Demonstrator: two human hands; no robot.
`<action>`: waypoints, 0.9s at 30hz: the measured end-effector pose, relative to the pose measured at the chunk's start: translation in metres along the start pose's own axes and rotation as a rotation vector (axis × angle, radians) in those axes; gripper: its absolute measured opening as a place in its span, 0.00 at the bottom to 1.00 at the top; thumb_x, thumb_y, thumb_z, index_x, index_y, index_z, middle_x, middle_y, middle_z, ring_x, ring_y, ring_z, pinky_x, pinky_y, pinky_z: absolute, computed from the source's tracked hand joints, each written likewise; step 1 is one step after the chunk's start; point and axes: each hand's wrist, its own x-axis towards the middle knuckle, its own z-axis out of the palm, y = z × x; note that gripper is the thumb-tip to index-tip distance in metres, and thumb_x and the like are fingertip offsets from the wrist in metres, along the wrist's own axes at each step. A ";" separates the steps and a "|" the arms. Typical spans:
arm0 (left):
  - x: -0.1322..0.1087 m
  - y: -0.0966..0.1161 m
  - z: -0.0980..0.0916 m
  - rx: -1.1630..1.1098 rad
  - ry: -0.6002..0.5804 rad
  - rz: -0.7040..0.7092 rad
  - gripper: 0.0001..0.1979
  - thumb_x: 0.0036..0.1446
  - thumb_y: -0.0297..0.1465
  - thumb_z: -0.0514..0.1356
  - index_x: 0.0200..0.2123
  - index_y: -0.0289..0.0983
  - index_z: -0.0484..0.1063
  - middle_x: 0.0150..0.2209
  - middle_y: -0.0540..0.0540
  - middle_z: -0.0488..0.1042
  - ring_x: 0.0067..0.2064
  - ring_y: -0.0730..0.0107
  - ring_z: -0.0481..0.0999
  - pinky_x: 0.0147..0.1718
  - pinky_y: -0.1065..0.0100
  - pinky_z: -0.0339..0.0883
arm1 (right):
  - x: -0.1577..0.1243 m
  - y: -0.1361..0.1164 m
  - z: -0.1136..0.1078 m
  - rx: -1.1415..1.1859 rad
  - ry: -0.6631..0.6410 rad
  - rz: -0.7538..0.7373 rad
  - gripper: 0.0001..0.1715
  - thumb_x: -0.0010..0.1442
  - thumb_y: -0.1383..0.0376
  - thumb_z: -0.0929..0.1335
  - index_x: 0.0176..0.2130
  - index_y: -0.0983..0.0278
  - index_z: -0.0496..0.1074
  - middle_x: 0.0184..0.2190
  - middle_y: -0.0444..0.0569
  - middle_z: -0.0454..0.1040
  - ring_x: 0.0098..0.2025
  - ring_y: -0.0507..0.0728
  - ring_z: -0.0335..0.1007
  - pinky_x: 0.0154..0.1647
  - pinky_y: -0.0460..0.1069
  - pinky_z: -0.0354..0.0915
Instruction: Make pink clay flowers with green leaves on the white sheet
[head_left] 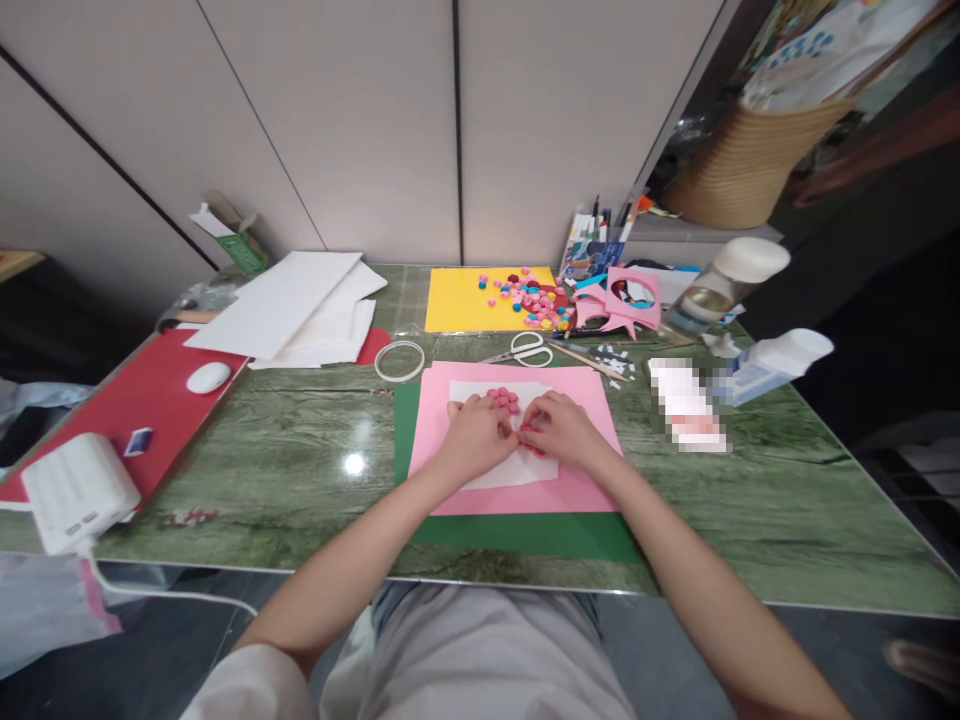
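Note:
Both my hands rest on a white paper (pixel 525 466) that lies on a pink sheet (pixel 585 398), itself on a green sheet (pixel 525 535). My left hand (pixel 474 430) lies with its fingers curled, fingertips touching the paper beside a cluster of small pink pieces (pixel 504 399). My right hand (pixel 559 430) is closed in a pinch on a small red piece (pixel 531 432) between the two hands.
Behind the pink sheet lie scissors (pixel 525 349), a tape ring (pixel 400 360) and a yellow sheet (pixel 457 300) with coloured pieces (pixel 534 297). White papers (pixel 296 305), a red mat (pixel 142 395), a glue bottle (pixel 772 366) and a jar (pixel 720 285) stand around.

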 end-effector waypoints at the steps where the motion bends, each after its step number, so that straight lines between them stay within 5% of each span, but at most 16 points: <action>1: 0.000 -0.001 0.000 -0.002 0.000 0.003 0.08 0.48 0.34 0.55 0.24 0.38 0.72 0.38 0.44 0.72 0.43 0.59 0.65 0.40 0.57 0.51 | 0.001 0.000 0.000 0.001 -0.002 0.012 0.06 0.47 0.61 0.68 0.27 0.60 0.69 0.30 0.45 0.67 0.37 0.55 0.62 0.36 0.49 0.56; 10: 0.000 -0.008 -0.001 0.004 0.043 0.020 0.10 0.51 0.36 0.54 0.26 0.39 0.71 0.36 0.46 0.71 0.42 0.60 0.65 0.39 0.58 0.51 | 0.006 0.004 -0.002 0.124 -0.015 0.073 0.12 0.42 0.58 0.70 0.29 0.61 0.69 0.31 0.45 0.69 0.35 0.55 0.63 0.35 0.48 0.57; 17: 0.002 -0.005 0.004 -0.039 0.036 0.013 0.13 0.50 0.40 0.56 0.22 0.37 0.67 0.33 0.47 0.71 0.41 0.59 0.66 0.39 0.60 0.53 | 0.010 0.022 -0.027 0.426 0.252 0.115 0.10 0.53 0.59 0.64 0.29 0.63 0.68 0.29 0.45 0.69 0.30 0.52 0.62 0.33 0.48 0.58; 27: 0.010 -0.007 0.008 -0.075 0.008 -0.052 0.11 0.44 0.39 0.60 0.23 0.38 0.67 0.34 0.48 0.70 0.41 0.58 0.65 0.37 0.61 0.53 | 0.009 0.019 -0.025 0.416 0.216 0.090 0.08 0.52 0.61 0.65 0.32 0.62 0.70 0.32 0.46 0.71 0.32 0.53 0.64 0.35 0.49 0.59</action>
